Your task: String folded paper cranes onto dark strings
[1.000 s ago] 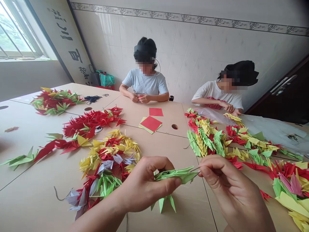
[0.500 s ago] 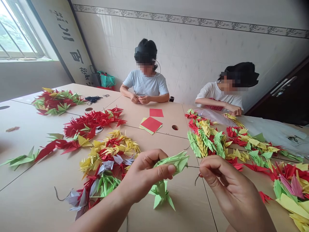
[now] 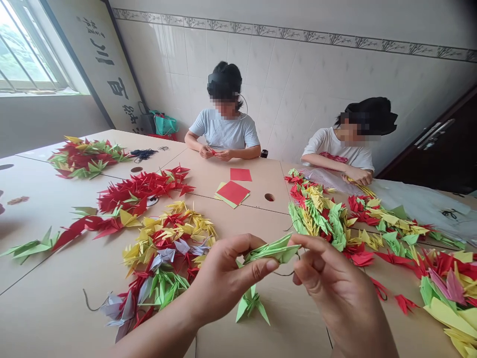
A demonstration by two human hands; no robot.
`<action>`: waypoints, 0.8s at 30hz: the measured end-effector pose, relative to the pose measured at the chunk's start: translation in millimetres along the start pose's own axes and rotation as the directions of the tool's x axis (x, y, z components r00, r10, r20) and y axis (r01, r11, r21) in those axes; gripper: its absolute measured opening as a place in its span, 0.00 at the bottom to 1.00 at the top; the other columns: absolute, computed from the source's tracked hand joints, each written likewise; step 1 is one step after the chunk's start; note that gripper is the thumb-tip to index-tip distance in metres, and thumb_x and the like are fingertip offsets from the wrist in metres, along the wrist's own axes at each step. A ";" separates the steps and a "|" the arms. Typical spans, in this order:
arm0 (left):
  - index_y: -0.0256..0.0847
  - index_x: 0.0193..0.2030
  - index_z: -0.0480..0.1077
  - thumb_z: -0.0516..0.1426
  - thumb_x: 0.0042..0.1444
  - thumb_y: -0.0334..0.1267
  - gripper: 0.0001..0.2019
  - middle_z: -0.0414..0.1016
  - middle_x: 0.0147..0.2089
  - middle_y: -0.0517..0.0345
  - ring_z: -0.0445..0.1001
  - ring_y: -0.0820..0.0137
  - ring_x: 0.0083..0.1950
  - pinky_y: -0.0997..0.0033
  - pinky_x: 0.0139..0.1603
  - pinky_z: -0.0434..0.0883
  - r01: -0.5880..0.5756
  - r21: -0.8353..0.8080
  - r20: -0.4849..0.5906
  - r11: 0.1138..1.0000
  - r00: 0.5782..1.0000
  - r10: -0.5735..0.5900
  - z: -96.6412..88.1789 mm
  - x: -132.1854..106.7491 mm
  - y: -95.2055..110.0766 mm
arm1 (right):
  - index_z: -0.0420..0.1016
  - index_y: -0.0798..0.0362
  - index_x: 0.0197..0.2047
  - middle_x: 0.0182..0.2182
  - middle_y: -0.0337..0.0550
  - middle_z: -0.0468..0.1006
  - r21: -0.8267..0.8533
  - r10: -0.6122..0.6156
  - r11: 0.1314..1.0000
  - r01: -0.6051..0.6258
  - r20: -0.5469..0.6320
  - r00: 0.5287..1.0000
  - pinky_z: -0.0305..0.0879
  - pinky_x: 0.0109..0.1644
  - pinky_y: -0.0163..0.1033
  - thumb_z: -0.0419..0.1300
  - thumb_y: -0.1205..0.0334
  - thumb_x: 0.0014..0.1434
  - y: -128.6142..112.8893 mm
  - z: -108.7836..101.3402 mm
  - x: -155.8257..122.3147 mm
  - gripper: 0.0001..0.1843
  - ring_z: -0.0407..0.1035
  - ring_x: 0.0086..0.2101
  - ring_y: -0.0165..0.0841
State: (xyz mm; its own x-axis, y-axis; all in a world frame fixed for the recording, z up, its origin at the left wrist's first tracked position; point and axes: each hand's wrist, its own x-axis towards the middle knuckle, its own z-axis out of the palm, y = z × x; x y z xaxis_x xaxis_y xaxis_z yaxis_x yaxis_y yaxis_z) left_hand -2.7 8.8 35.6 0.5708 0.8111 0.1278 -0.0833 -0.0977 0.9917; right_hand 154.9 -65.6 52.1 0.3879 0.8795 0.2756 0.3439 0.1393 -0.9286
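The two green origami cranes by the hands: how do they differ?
The held green origami crane is pinched between left hand and right hand; the lower green origami crane hangs below. Held one lies flattened sideways; lower one shows spread points. Both are green folded paper.

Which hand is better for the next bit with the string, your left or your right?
Probably the right. The right hand has its fingers at the end of the green paper crane, right beside the dark thread. The left hand is busy holding that crane.
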 end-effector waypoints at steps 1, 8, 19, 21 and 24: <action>0.37 0.33 0.73 0.62 0.56 0.44 0.12 0.68 0.28 0.62 0.62 0.75 0.30 0.77 0.31 0.61 0.006 -0.001 0.022 1.000 1.000 -0.006 -0.1 -0.4 0.0 | 0.79 0.47 0.37 0.20 0.35 0.69 0.008 0.004 1.000 -0.004 0.013 1.000 0.66 0.26 0.33 0.65 0.47 0.55 -0.1 1.7 0.4 0.13 0.66 0.22 0.30; 0.37 0.35 0.75 0.63 0.56 0.41 0.09 0.71 0.29 0.62 0.64 0.76 0.30 0.77 0.33 0.64 -0.012 -0.019 0.061 1.000 0.998 0.013 -0.2 -1.6 2.8 | 0.76 0.50 0.29 0.18 0.36 0.70 0.146 -0.074 0.987 0.069 0.028 0.997 0.63 0.21 0.30 0.64 0.55 0.58 13.1 -2.1 7.0 0.09 0.64 0.19 0.28; 0.34 0.33 0.74 0.62 0.56 0.43 0.12 0.71 0.28 0.59 0.65 0.74 0.31 0.76 0.33 0.63 -0.009 0.032 0.073 0.999 0.997 0.007 0.0 -1.9 2.9 | 0.76 0.49 0.29 0.20 0.35 0.69 0.204 0.083 0.973 -0.108 0.126 0.989 0.63 0.26 0.31 0.64 0.51 0.57 7.9 0.3 0.1 0.12 0.63 0.22 0.27; 0.35 0.31 0.73 0.62 0.56 0.45 0.13 0.69 0.26 0.61 0.63 0.75 0.29 0.76 0.31 0.61 -0.016 0.048 0.047 0.999 0.999 0.013 0.2 -1.9 3.1 | 0.77 0.47 0.35 0.22 0.35 0.69 0.203 0.087 0.971 -0.125 0.185 0.979 0.64 0.28 0.32 0.66 0.49 0.55 12.0 -1.9 1.1 0.12 0.64 0.24 0.28; 0.35 0.31 0.72 0.62 0.56 0.46 0.14 0.68 0.25 0.62 0.62 0.76 0.28 0.76 0.29 0.60 -0.004 0.039 0.057 0.999 0.998 0.002 1.2 -1.7 3.3 | 0.76 0.45 0.45 0.28 0.37 0.72 0.232 0.122 0.954 -0.192 0.284 0.951 0.65 0.31 0.34 0.69 0.45 0.50 14.6 0.8 2.7 0.21 0.66 0.28 0.31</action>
State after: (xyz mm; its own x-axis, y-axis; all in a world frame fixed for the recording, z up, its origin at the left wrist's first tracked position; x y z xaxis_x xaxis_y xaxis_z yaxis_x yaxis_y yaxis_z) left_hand -3.0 6.4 38.7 0.6159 0.7770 0.1303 -0.0537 -0.1236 0.9909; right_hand 160.3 -60.8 39.1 0.1680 0.9827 0.0778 0.0553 0.0694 -0.9961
